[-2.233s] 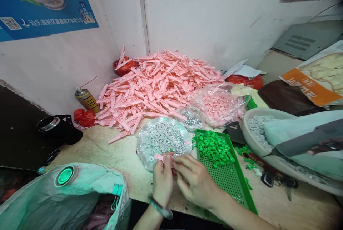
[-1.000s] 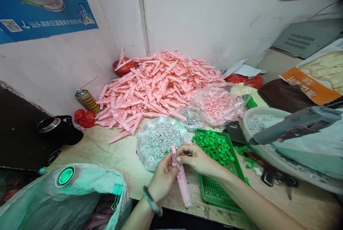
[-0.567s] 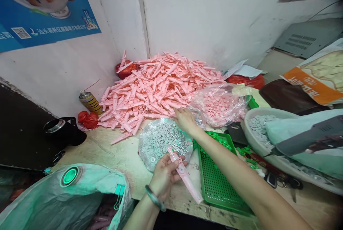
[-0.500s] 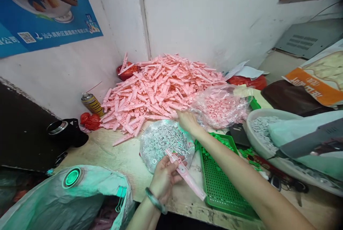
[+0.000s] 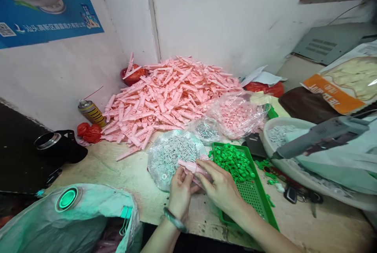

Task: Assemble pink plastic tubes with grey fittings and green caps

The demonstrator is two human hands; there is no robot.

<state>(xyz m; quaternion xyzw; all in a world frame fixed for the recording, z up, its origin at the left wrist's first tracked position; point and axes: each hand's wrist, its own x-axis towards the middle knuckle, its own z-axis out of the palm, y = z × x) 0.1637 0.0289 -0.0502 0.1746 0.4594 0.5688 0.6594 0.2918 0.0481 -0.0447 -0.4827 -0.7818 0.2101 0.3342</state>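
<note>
Both hands meet over the front of the bench around a pink plastic casing (image 5: 188,165). My left hand (image 5: 180,188), with a bangle on its wrist, grips the casing from below. From the right, my right hand (image 5: 219,182) closes its fingers on the same casing, hiding much of its length. Just behind them lies a clear bag (image 5: 159,154) spread with small white parts and several thin metal pins. Farther back rises a large heap of pink casings (image 5: 173,92).
A green tray (image 5: 259,202) of small green parts sits right of the hands. Beyond are a bag of pins (image 5: 206,130) and a bag of small pink pieces (image 5: 235,115). A basin (image 5: 271,135) with a grey power tool (image 5: 321,137) stands right; a lined sack (image 5: 97,198) is front left.
My right hand has come back from near the pin bag and pink heap to the casing in my left hand. A second half now appears to cover the casing's open side.
</note>
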